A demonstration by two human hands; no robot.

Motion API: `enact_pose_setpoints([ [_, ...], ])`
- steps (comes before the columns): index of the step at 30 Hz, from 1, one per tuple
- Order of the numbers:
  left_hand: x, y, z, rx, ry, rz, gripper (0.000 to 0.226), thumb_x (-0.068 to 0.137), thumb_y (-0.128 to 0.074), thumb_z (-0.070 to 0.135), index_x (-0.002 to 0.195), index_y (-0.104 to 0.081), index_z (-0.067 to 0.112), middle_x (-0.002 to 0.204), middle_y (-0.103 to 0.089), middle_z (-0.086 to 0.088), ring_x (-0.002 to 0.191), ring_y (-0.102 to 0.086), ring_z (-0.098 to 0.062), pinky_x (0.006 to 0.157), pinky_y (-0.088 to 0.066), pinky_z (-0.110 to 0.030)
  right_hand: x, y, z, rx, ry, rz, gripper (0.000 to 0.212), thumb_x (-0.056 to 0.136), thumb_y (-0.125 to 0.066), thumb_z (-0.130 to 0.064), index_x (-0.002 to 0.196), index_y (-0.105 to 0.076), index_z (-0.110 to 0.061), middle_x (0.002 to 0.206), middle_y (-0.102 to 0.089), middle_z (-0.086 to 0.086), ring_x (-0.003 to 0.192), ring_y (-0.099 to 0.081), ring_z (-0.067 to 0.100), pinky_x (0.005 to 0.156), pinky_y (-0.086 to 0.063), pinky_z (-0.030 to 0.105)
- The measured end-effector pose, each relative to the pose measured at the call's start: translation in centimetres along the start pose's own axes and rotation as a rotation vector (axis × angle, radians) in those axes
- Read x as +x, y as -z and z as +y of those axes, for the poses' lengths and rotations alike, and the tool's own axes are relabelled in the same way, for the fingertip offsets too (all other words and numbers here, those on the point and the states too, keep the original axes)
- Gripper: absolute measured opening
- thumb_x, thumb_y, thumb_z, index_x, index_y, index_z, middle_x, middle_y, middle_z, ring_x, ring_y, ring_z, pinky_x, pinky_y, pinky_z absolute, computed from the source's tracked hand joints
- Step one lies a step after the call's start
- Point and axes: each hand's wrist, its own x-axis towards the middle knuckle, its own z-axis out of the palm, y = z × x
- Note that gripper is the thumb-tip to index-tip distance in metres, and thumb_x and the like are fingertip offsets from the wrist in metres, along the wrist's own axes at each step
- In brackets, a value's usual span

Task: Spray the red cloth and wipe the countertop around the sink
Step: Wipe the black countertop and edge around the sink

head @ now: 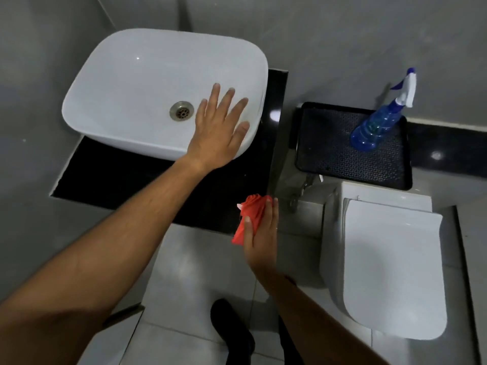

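Note:
A white basin sink [137, 83] sits on a black countertop [110, 180]. My left hand [220, 127] lies flat with fingers spread on the sink's front right rim. My right hand [261, 233] grips a crumpled red cloth [251, 214] at the countertop's front right corner. A blue spray bottle [376, 122] with a white and blue trigger head stands on a black tray [342, 159] to the right, well apart from both hands.
A white toilet [390, 262] with its lid down stands at the right, below the tray. A metal tap [300, 191] pokes out between counter and toilet. Grey walls close in behind and left. A pale tiled floor and my dark shoe [232, 327] lie below.

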Motion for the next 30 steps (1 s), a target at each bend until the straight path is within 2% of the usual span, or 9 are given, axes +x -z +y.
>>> enact_pose_setpoints([
  [2,0.7,-0.5,0.3,0.031,-0.004,-0.109,0.066,0.102,-0.011,0.052,0.16,-0.014,0.02,0.169,-0.003,-0.01,0.154,0.011,-0.033,0.124,0.003,-0.054,1.3,-0.1,-0.8,0.05,-0.079,0.02,0.075,0.098,-0.037,-0.053,0.158,-0.015,-0.014,0.166,-0.015,0.009,0.151,-0.021,0.024,0.121,-0.03,0.045],
  [7,1.4,-1.1,2.0,-0.001,-0.032,-0.191,0.067,0.102,-0.008,0.053,0.161,0.002,0.021,0.169,0.008,-0.007,0.153,0.02,-0.027,0.124,0.009,-0.051,5.9,0.1,-1.3,0.051,-0.099,0.005,0.071,0.1,-0.041,-0.042,0.157,-0.015,-0.009,0.163,-0.02,0.015,0.148,-0.028,0.028,0.12,-0.027,0.039],
  [10,1.5,-1.2,2.2,-0.032,0.01,-0.216,0.067,0.102,-0.007,0.054,0.16,0.005,0.022,0.169,0.011,-0.006,0.152,0.023,-0.025,0.124,0.01,-0.05,12.5,0.1,-1.9,0.018,-0.102,0.008,0.071,0.103,-0.045,-0.037,0.157,-0.012,-0.006,0.162,-0.02,0.018,0.147,-0.029,0.032,0.12,-0.027,0.041],
  [14,1.4,-1.2,2.4,0.006,0.017,-0.213,0.07,0.1,-0.002,0.057,0.16,0.006,0.024,0.169,0.011,-0.004,0.153,0.023,-0.023,0.124,0.008,-0.05,22.0,0.1,-2.6,0.015,-0.107,0.0,0.073,0.102,-0.046,-0.036,0.157,-0.008,-0.01,0.163,-0.017,0.018,0.145,-0.032,0.036,0.118,-0.032,0.053],
  [20,1.6,-1.4,2.2,0.046,0.02,-0.22,0.069,0.1,0.001,0.059,0.16,0.007,0.026,0.169,0.01,-0.003,0.154,0.02,-0.023,0.124,-0.002,-0.055,35.8,0.1,-4.4,-0.12,-0.071,0.068,0.07,0.1,-0.05,-0.028,0.155,-0.015,0.0,0.154,-0.028,0.028,0.137,-0.038,0.046,0.114,-0.034,0.051],
  [25,1.6,-1.2,2.2,0.037,0.034,-0.241,0.074,0.096,0.011,0.065,0.159,0.01,0.026,0.168,0.017,-0.001,0.153,0.023,-0.023,0.124,-0.004,-0.056,41.4,0.1,-5.5,-0.314,-0.056,0.092,0.069,0.1,-0.047,-0.027,0.152,-0.015,0.006,0.151,-0.032,0.029,0.128,-0.047,0.047,0.106,-0.037,0.046],
  [30,1.7,-1.1,2.2,0.049,0.051,-0.259,0.074,0.094,0.014,0.066,0.158,0.016,0.028,0.166,0.023,0.0,0.151,0.027,-0.022,0.124,0.001,-0.056,41.0,1.4,-5.8,-0.463,0.051,0.087,0.072,0.094,-0.053,-0.025,0.15,-0.021,0.006,0.144,-0.04,0.027,0.122,-0.05,0.045,0.105,-0.039,0.046],
])
